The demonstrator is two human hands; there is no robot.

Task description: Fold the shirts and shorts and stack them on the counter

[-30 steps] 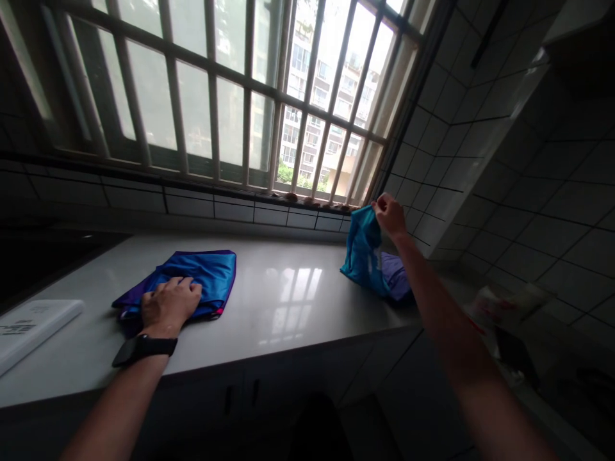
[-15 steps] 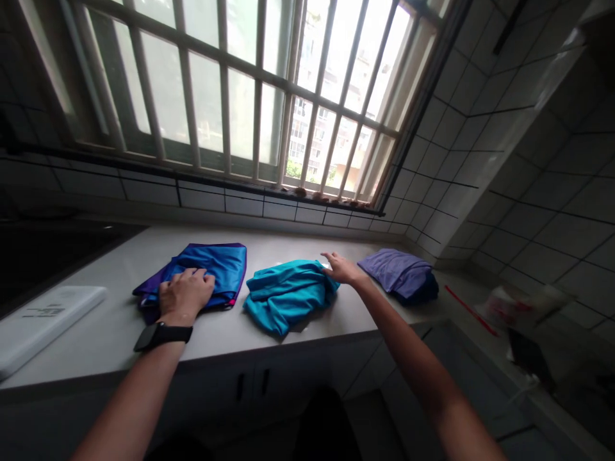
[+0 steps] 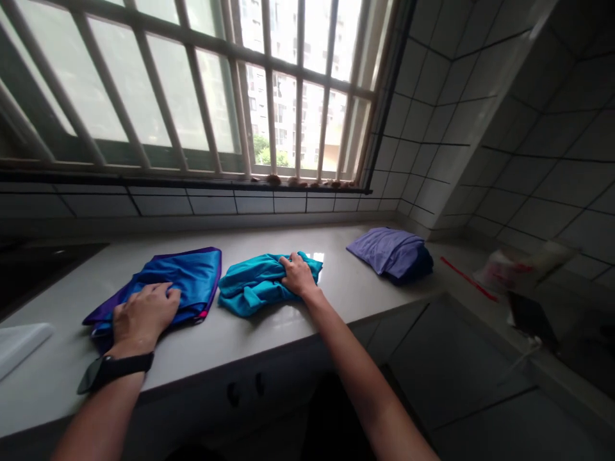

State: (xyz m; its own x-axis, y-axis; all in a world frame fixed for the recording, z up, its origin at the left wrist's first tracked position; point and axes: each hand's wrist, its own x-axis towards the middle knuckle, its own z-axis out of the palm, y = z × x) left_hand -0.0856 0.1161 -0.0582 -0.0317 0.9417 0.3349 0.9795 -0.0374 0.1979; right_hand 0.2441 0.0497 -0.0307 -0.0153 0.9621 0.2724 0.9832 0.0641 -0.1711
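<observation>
On the pale counter (image 3: 269,339), my left hand (image 3: 147,315) lies over a folded blue and purple shiny cloth (image 3: 185,272) with a small pink mark at its corner. Its fingers are loosely bent on top of the cloth, not closed round it. A black watch is on that wrist. In the middle, a bunched teal cloth (image 3: 254,282) has my right hand (image 3: 298,274) on its right part, fingers and thumb closed on the fabric. Farther right sits a folded lavender cloth (image 3: 384,246) with dark blue fabric under it, apart from both hands.
A white flat box (image 3: 22,342) lies at the left edge, below a dark sunken area (image 3: 38,269). At right are a red strip (image 3: 468,278), a plastic bag (image 3: 500,269) and a dark flat device (image 3: 531,317). A barred window and tiled wall stand behind.
My right hand has come down from beside the teal cloth onto it and taken hold. The teal cloth is more gathered. My left hand stays on the blue cloth; the view has turned right.
</observation>
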